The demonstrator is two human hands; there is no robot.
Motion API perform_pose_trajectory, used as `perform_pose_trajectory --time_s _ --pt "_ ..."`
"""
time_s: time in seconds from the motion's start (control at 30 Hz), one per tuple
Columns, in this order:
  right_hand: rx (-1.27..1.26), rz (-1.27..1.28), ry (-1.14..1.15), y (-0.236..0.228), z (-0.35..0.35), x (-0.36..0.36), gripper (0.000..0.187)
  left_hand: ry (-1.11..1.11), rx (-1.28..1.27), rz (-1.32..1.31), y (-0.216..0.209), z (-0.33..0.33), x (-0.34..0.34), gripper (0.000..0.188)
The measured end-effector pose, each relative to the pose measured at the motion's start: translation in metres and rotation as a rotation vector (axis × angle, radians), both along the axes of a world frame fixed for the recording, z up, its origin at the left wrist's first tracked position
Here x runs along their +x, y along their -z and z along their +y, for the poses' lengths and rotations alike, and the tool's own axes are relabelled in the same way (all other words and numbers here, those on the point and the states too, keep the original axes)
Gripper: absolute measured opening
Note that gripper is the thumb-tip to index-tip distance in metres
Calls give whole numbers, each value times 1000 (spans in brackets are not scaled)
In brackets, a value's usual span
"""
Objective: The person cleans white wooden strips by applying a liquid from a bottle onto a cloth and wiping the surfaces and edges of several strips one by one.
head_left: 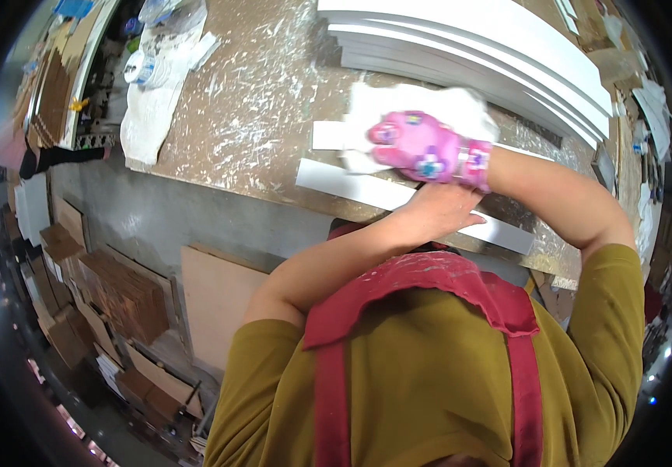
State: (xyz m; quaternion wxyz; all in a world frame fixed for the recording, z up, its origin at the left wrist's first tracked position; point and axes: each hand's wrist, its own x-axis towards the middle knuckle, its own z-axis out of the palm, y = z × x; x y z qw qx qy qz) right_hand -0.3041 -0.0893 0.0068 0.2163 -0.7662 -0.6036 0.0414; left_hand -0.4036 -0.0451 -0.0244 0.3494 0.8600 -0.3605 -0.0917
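Observation:
My right hand (pixel 421 146) wears a pink patterned glove and presses on a bunched white cloth (pixel 367 105), its fingers curled against it. Beneath the cloth lies a white strip (pixel 327 135). A second white strip (pixel 344 184) lies along the near edge of the worktable. My bare left hand (pixel 439 212) rests across this nearer strip, just below the glove's cuff. Its thumb sticks out and the hand looks flat, while its fingertips are partly hidden by my right wrist.
A stack of long white boards (pixel 468 50) lies at the table's far side. On the paint-spattered worktable (pixel 258 101), a white tub (pixel 145 68) stands on a white sheet (pixel 145 128) at left. Cardboard pieces (pixel 122 292) and a tan panel (pixel 219 300) stand below left. Another person's arm (pixel 64 158) shows at far left.

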Motion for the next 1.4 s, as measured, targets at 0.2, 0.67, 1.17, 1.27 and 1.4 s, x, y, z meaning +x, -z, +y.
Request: perform_pose_trajectory --time_s 0.2,0.67,1.17,1.27,1.4 --pt "73 -20 -37 0 52 -3 14 -8 -168 52 5 7 1 54" --pt "141 236 270 -16 35 -18 32 -10 -67 -132 41 -11 -1 55" --pt "43 -347 1239 -69 -210 -167 36 34 -959 1330 -86 -74 26 41" --pt "1515 960 1489 -91 -193 -160 42 -37 -1124 1321 -98 -118 33 30" --pt "2045 1302 1073 -60 -225 -166 53 59 -1114 1326 -128 -165 42 31"
